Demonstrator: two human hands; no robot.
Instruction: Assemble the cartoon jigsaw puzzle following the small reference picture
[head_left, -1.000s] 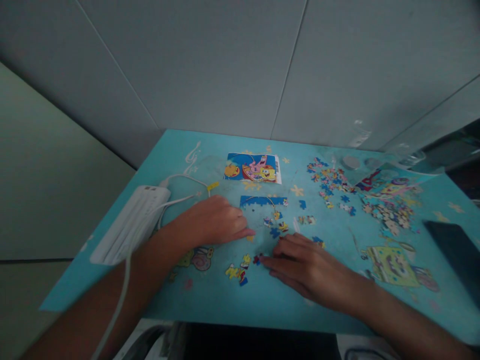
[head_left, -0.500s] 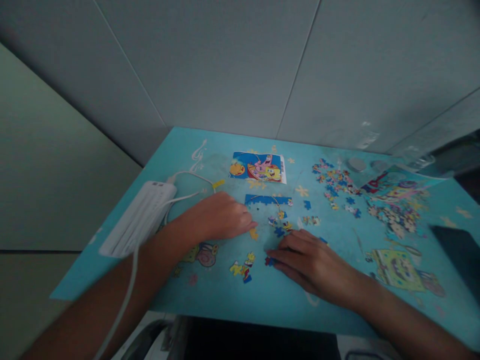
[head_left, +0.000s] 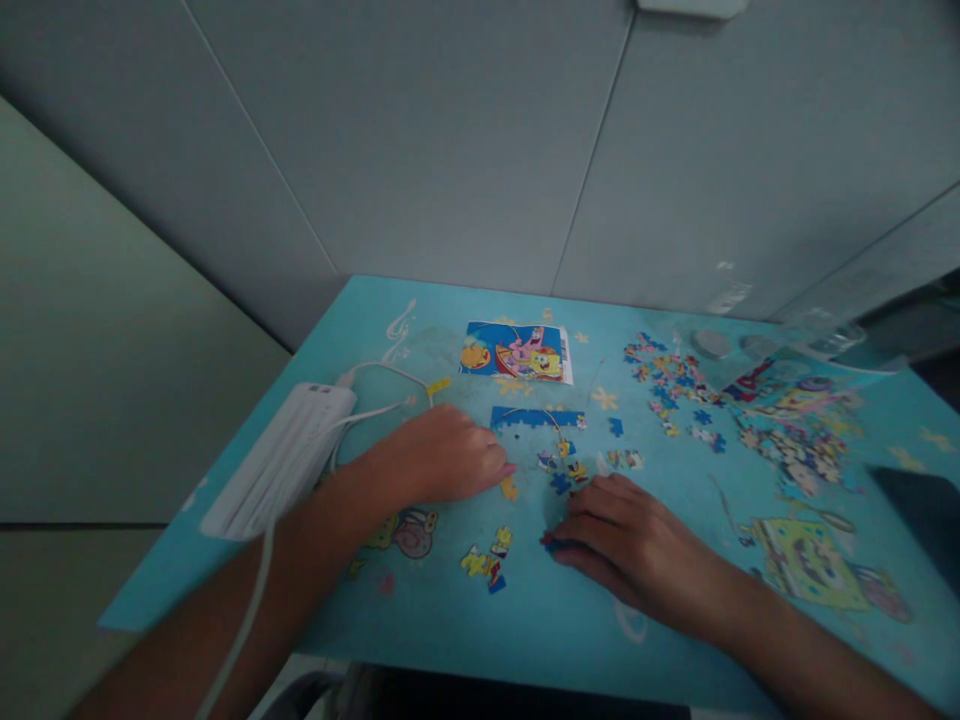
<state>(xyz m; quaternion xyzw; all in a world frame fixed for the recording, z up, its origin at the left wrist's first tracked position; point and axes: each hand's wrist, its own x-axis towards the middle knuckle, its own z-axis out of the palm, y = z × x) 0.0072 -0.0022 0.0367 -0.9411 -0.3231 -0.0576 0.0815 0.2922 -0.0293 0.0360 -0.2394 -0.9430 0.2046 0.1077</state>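
My right hand (head_left: 611,535) is closed low over the table, a small red-and-blue jigsaw puzzle piece (head_left: 550,541) pinched at its fingertips. Curled up, my left hand (head_left: 454,455) rests farther left; whatever its fingers hold, if anything, is hidden. Right by its fingertips lies an orange-yellow piece (head_left: 509,488). Between and beyond the hands are a joined blue strip (head_left: 529,418), a dark blue piece (head_left: 560,483) and a few yellow character pieces (head_left: 576,470). A small joined yellow-and-red cluster (head_left: 495,565) lies nearer me.
The picture card (head_left: 517,352) lies at the back. Loose pieces (head_left: 667,375) and a bigger heap (head_left: 802,450) are at the right, by a clear plastic bag (head_left: 814,345). A white power bank (head_left: 281,460) with cables stands left, one cable crossing my left arm. A dark flat object (head_left: 919,515) lies far right.
The view has tilted up slightly, so the table sits lower. My right hand has shifted slightly right with its piece. My left hand stays in about the same place.
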